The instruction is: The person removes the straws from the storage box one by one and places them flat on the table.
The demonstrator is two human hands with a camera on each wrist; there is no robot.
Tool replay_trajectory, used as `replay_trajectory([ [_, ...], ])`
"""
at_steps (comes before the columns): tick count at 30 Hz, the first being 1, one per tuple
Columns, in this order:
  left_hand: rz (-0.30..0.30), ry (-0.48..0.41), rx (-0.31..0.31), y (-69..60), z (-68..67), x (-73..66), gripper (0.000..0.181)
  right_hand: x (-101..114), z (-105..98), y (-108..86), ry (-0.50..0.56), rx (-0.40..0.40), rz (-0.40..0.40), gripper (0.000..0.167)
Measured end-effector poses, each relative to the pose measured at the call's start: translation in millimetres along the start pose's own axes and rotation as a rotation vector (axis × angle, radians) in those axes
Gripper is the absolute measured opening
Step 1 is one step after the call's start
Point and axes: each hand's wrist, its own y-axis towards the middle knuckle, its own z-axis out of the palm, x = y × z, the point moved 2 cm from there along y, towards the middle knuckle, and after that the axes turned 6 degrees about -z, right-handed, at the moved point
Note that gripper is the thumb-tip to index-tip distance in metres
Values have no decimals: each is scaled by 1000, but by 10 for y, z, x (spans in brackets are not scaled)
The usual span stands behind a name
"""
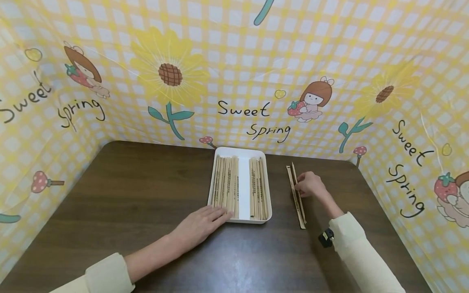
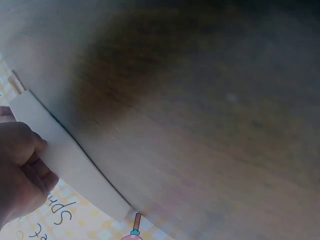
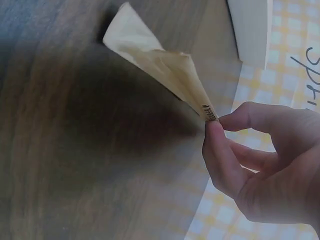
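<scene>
A white tray [image 1: 244,187] holds several paper-wrapped chopsticks [image 1: 227,183] in a left group, with a narrower group of wrapped chopsticks [image 1: 259,187] along its right side. My left hand [image 1: 199,224] grips the tray's near-left corner, its fingers bent over the rim. To the right of the tray, two wrapped chopstick packets lie side by side, nearly parallel. Between thumb and fingertips, my right hand [image 1: 311,185] pinches the right-hand packet [image 1: 302,205]; the left-hand packet [image 1: 294,193] is just beside it. In the right wrist view, pale paper wrappers [image 3: 165,65] stretch away from the pinching fingertips [image 3: 214,131].
Brown wood-grain table [image 1: 146,183] extends under everything. A yellow checked cloth [image 1: 234,73] with flowers and lettering walls off the back and both sides, close behind the tray. A small black device [image 1: 325,238] sits at the right wrist.
</scene>
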Motion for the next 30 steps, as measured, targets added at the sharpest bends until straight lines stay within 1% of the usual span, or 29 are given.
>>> replay_trajectory([
  [6,-8,1,14,0,-7,2,54,-13,33,-34,-22,0,-18,43],
  [15,-11,-7,19,-11,8,-2,53,-39,60,-56,-15,-5,-35,43],
  [25,-12,-21,26,-8,17,-5,54,-71,62,-64,-23,3,-37,44],
  [30,-15,-21,36,-9,11,-2,55,-46,33,-78,-43,-22,-47,41],
])
